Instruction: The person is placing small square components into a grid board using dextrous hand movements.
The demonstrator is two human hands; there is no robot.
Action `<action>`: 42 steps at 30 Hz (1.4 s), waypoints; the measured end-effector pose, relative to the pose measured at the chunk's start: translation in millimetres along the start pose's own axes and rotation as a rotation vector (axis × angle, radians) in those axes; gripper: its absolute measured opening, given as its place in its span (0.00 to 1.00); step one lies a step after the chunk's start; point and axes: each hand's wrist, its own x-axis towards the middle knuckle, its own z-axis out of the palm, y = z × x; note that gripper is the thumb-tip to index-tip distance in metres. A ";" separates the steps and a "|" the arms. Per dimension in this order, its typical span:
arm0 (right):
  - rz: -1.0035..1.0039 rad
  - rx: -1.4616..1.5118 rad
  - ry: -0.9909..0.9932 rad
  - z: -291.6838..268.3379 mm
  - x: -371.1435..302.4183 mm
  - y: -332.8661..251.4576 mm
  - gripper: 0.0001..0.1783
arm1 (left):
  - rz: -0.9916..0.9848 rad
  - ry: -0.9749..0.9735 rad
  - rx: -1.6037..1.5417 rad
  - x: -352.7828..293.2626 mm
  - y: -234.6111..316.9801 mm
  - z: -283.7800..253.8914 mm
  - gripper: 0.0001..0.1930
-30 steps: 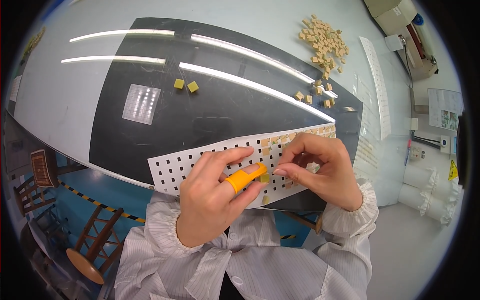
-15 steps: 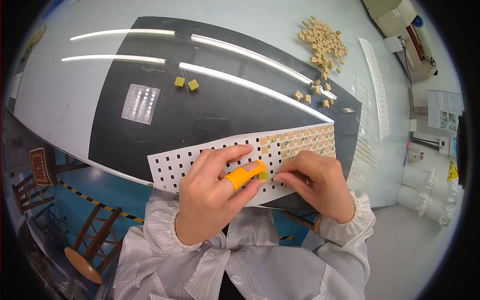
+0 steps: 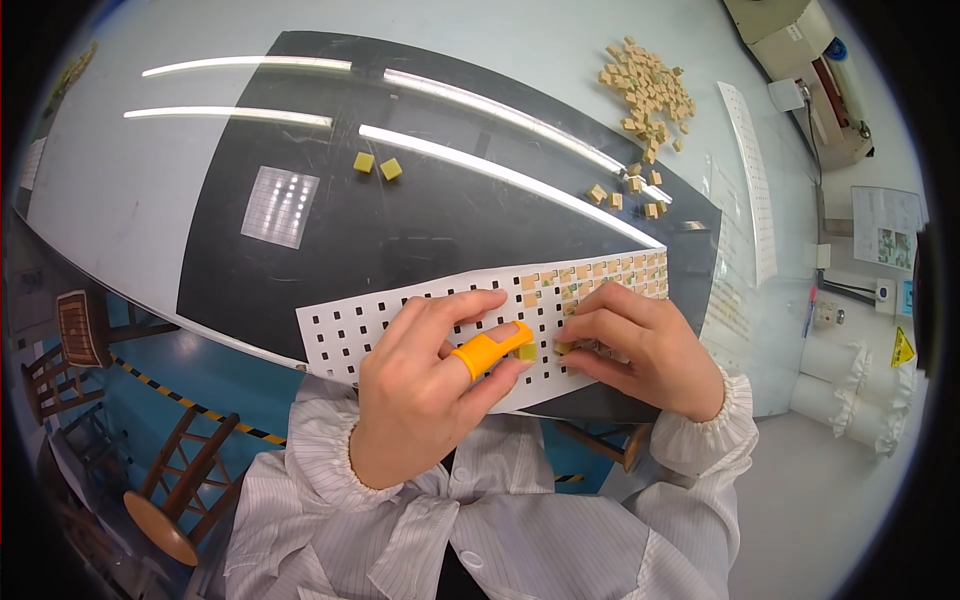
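A long white sheet with rows of small black square holes (image 3: pixel 345 345) lies across the near edge of a dark board. On its right part, small tan and green pieces (image 3: pixel 600 275) sit over the holes. My left hand (image 3: pixel 425 375) rests on the sheet, wearing an orange finger sleeve (image 3: pixel 485 355). Its thumb and sleeved finger pinch a small yellow-green block (image 3: pixel 527 352). Just right of it, my right hand (image 3: pixel 650 350) has its thumb and fingers closed around another small yellow-green block (image 3: pixel 562 348), partly hidden by the fingertips.
Two yellow-green blocks (image 3: pixel 377 166) and a square translucent sheet (image 3: pixel 280 206) lie on the dark board (image 3: pixel 420 220). A heap of small wooden blocks (image 3: pixel 648 90) is at the far right, with several strays nearer. Another holed white strip (image 3: pixel 750 180) lies farther right.
My right hand has shifted slightly right and turned, and a yellow-green block now shows at its fingertips. My left hand keeps its pinch in nearly the same place.
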 end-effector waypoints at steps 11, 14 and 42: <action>-0.033 0.184 0.194 11.7 15.0 -17.6 0.16 | 0.028 0.002 0.013 -0.5 -1.9 -0.6 0.15; -0.040 0.137 0.213 14.1 15.6 -17.1 0.16 | 0.027 -0.001 0.019 -1.1 -1.5 -1.1 0.15; 0.328 0.026 0.438 23.5 23.4 -13.5 0.06 | 0.022 0.020 -0.008 -0.6 -1.4 0.2 0.13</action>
